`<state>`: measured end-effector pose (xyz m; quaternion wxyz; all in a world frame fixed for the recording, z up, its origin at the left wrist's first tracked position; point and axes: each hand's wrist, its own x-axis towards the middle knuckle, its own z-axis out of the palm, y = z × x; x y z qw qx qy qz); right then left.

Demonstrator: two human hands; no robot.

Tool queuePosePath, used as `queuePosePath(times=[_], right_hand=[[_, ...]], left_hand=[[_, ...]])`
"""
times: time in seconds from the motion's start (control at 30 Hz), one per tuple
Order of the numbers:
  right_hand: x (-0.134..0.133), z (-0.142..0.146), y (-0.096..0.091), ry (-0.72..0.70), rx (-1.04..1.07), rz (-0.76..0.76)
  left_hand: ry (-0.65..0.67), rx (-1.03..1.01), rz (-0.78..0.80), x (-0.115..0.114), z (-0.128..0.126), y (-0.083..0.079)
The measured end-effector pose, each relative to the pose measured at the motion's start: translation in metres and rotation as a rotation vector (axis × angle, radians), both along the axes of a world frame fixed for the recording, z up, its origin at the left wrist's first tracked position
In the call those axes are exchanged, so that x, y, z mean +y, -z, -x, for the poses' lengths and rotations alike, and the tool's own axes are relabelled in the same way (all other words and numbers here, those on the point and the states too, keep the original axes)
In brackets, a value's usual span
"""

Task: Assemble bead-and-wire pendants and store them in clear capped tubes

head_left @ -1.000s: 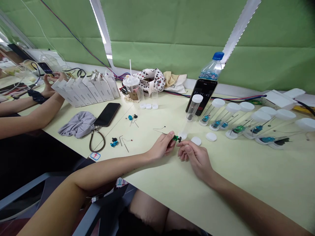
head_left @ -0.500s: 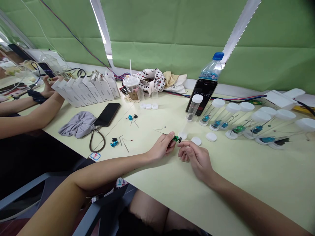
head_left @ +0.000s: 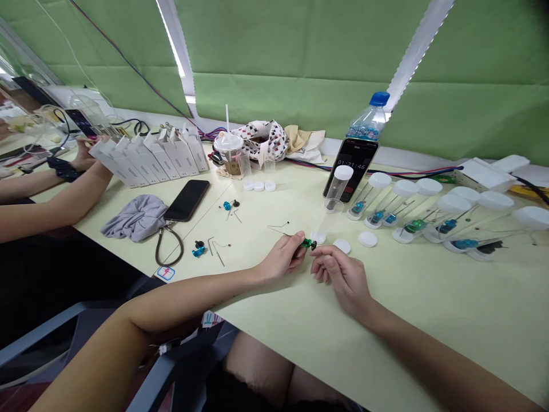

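Note:
My left hand (head_left: 283,254) is closed on a small green metal fitting (head_left: 307,243) with a black round knob at its right end. Close beside it, my right hand (head_left: 343,277) has its fingers curled, the index fingertip at the knob; whether it touches is too small to tell. The inside of that hand is hidden. Just beyond the left hand lies a thin bent wire (head_left: 278,226) with a dark tip. Further left are two small blue fittings (head_left: 199,250) with black knobs and L-shaped hex keys (head_left: 210,245). White caps (head_left: 342,246) lie beyond my right hand.
Clear tubes (head_left: 401,209) with white lids stand at the right, several holding blue or green fittings. A phone timer (head_left: 351,157) leans on a water bottle (head_left: 369,120). White boxes (head_left: 154,157), a phone (head_left: 187,200) and a grey scrunchie (head_left: 135,217) lie left, near another person's arms (head_left: 55,197).
The timer on the phone has advanced by one second. My hands and the green fitting hold almost the same position.

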<state>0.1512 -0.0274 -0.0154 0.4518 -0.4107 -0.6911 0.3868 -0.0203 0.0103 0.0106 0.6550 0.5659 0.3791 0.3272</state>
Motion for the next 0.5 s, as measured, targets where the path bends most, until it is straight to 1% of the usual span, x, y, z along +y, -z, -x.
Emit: queuePosePath(times=[0.33, 0.5], right_hand=[[0.0002, 0.0004, -0.0016, 0.015, -0.007, -0.015], [-0.0005, -0.0005, -0.0012, -0.017, -0.014, -0.1]], left_hand=[[0.003, -0.037, 0.019, 0.0005, 0.0, 0.0011], [-0.012, -0.067, 0.084, 0.0007, 0.0004, 0.003]])
